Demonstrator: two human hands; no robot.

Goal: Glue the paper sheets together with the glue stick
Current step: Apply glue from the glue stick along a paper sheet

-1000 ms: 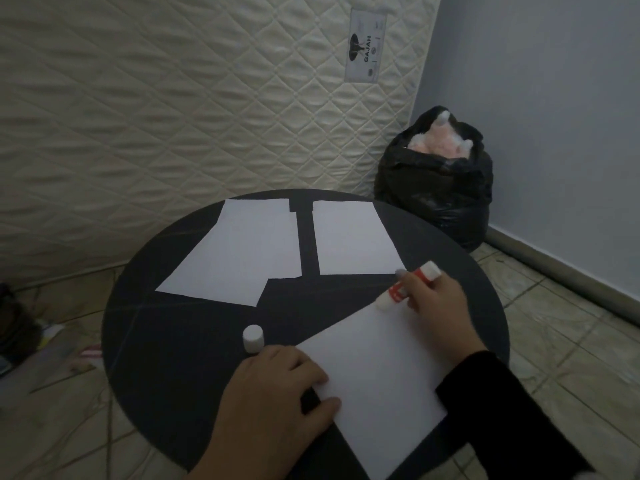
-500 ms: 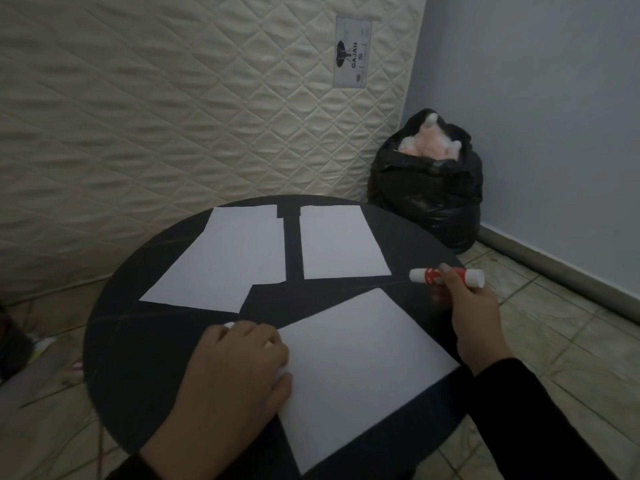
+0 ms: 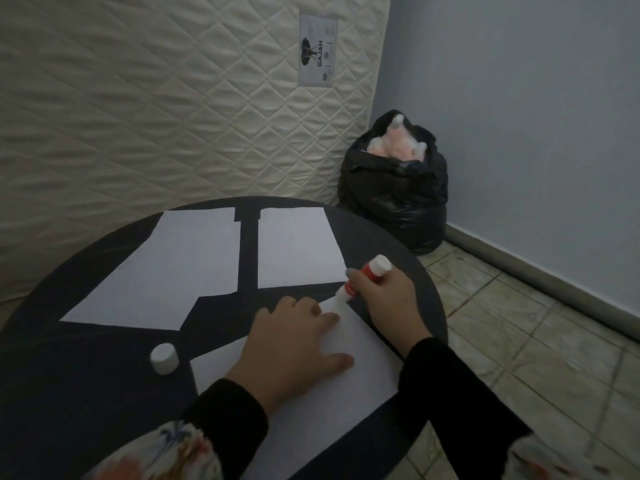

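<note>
glue stick point(image 3: 363, 279), red and white, sits right of centre in the frame, slanted, with its lower white end down on the far corner of the nearest paper sheet point(image 3: 349, 382). right hand point(image 3: 384, 299) has its fingers curled round the stick's red middle, the white upper end poking out above the knuckles. left hand point(image 3: 294, 344) lies flat on that same sheet at lower centre, fingers straight and spread, thumb out to the right, pressing the paper to the table point(image 3: 86, 393). both wrists wear black cuffs, with floral sleeves showing at the bottom edge of the frame.

white cap point(image 3: 163, 358) stands on the dark round table at lower left of centre, just beside the near sheet's left corner and apart from the stick. two more sheets lie toward the top of the table: a larger left sheet point(image 3: 173, 268), which looks like overlapping pieces, and a smaller right sheet point(image 3: 298, 247), with a dark strip of tabletop between them.

behind the table, a cream quilted mattress point(image 3: 156, 98) fills the upper left of the frame. a black plastic bag point(image 3: 394, 195) stuffed with something pink and white sits on the tiled floor at centre right, against a pale blue wall point(image 3: 519, 116).
</note>
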